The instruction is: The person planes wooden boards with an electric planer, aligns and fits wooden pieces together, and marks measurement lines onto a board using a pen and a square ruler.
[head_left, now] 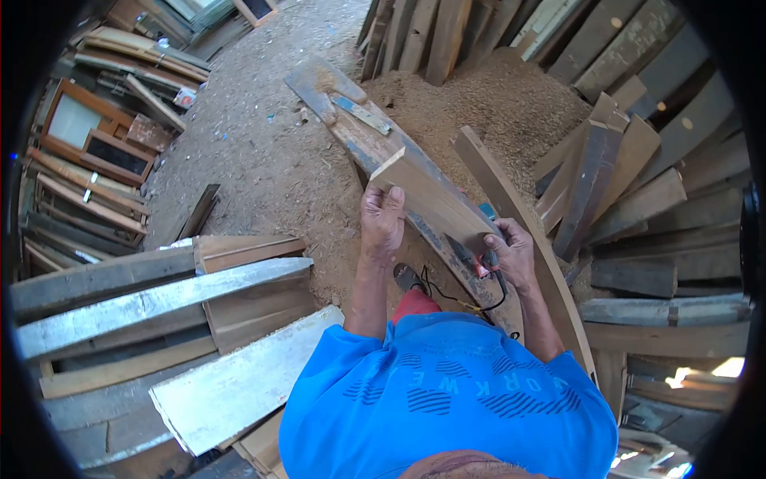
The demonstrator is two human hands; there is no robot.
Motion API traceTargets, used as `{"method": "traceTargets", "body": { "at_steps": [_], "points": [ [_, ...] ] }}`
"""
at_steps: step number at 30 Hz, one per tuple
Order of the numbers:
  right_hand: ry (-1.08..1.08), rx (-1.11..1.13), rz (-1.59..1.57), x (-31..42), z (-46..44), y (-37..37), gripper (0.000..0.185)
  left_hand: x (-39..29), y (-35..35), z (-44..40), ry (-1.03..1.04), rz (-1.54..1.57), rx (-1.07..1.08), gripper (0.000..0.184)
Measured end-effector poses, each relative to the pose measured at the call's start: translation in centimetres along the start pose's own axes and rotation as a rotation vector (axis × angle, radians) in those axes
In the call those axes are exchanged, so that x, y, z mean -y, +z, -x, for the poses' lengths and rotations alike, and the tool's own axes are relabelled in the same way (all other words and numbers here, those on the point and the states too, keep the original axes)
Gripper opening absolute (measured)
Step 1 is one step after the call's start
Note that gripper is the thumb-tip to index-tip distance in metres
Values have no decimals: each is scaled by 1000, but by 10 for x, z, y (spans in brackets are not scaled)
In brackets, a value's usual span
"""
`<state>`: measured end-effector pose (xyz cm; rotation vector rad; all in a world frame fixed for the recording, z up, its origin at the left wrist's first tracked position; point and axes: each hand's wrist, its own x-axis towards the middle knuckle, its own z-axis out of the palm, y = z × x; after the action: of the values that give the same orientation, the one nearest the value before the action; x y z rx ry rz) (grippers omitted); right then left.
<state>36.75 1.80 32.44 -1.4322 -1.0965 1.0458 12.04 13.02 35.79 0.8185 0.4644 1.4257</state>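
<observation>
A short wooden board point(439, 194) is held up and tilted on edge between my two hands, over a long narrow bench plank. My left hand point(384, 219) grips its left end, with the thumb against the near side. At the other end, my right hand point(515, 249) is closed around the board's corner. Just below that hand is a power tool point(482, 265) with red and black parts, partly hidden by the board and my fingers. Its black cord loops toward my body. The worn bench plank point(351, 136) runs diagonally beneath the board.
A flat scrap strip point(363, 116) lies on the bench's far end. A long board point(523, 215) stands close to my right arm. Wood shavings point(487, 104) cover the ground beyond. Stacked planks point(630, 199) crowd the right; a white board point(247, 383) lies at my left.
</observation>
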Motion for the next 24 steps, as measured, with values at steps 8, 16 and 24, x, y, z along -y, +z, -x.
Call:
{"method": "traceTargets", "body": {
  "at_steps": [8, 16, 24],
  "points": [
    [-63, -101, 342, 8, 48, -49, 30, 7, 21, 9, -84, -335, 292, 44],
    [-41, -53, 314, 22, 153, -124, 33, 56, 135, 121, -222, -408, 377, 40],
    [200, -9, -166, -9, 239, -182, 45, 104, 200, 194, -571, -184, 340, 38]
  ]
}}
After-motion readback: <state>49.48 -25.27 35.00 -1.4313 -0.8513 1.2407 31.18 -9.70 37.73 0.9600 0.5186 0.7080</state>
